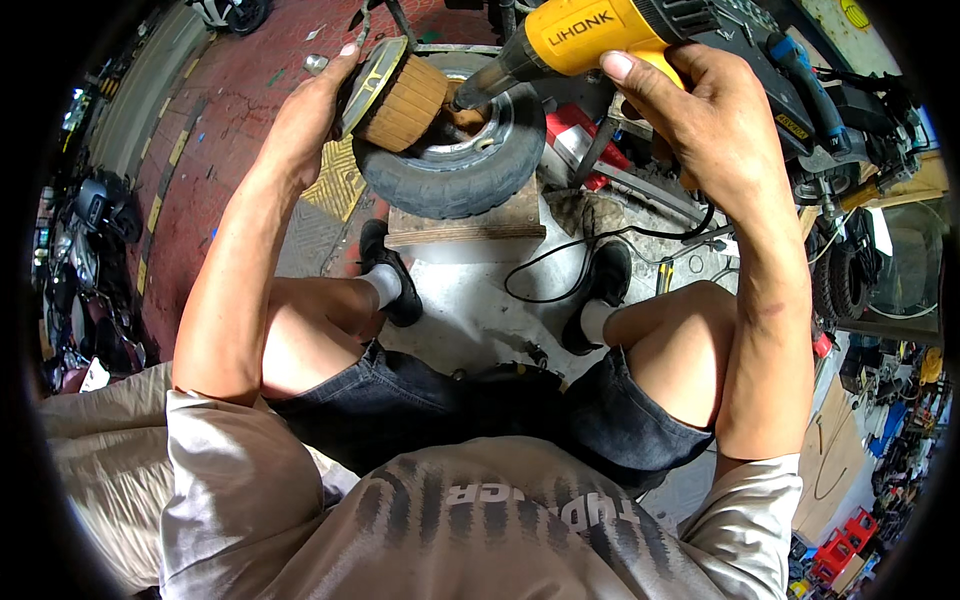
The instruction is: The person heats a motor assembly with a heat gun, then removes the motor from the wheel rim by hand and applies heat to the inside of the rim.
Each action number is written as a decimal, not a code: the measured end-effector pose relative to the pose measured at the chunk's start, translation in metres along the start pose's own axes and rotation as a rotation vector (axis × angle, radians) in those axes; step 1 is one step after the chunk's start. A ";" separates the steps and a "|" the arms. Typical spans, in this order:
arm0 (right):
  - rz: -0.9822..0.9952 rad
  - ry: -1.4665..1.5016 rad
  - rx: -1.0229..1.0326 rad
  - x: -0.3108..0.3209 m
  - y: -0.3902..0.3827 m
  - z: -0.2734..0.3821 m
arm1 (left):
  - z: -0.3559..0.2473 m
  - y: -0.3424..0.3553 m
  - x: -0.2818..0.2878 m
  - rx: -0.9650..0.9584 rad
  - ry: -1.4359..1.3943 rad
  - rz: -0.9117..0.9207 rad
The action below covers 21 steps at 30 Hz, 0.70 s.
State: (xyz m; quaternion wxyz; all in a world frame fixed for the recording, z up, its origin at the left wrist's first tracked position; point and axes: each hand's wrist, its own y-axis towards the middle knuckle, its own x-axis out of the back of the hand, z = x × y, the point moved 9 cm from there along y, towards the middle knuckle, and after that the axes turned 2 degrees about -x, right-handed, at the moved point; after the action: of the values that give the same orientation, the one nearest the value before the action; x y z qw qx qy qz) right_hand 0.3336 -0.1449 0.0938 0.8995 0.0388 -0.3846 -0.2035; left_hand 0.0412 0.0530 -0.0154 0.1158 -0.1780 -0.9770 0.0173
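Note:
My left hand (308,118) grips the edge of a round part with a brown, ribbed drum (405,102) and a yellowish-grey disc on its outer side. The part is tilted, its drum facing the wheel; it looks like a hub motor's core. In my right hand (715,125) is a yellow heat gun (585,38), my fingers wrapped round its handle. Its dark nozzle points down and left into the hub of a small black-tyred wheel (450,188). That wheel lies on a wooden block (468,232) between my feet. Brown residue shows inside the hub.
A black cable (590,238) loops over the floor by my right shoe. Right of the wheel lie a red box (572,135) and a metal bar. A blue-handled tool (808,90) rests on the cluttered bench at upper right. Motorbikes (90,280) stand at far left.

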 end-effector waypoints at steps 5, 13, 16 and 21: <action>0.006 -0.067 -0.043 -0.006 0.005 -0.007 | -0.004 -0.004 0.001 -0.005 -0.015 -0.017; 0.056 0.002 -0.080 -0.013 0.017 -0.028 | -0.004 -0.006 0.009 -0.011 0.036 -0.037; 0.061 0.040 -0.081 -0.014 0.017 -0.028 | 0.000 0.000 0.012 -0.008 0.037 -0.016; 0.060 0.019 -0.093 -0.013 0.016 -0.029 | -0.004 -0.005 0.009 -0.028 0.011 -0.068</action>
State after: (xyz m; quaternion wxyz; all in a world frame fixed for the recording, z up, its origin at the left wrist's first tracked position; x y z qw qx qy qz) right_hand 0.3510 -0.1278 0.0686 0.9097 -0.0127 -0.3669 -0.1938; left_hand 0.0319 0.0512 -0.0090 0.1193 -0.1465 -0.9820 -0.0016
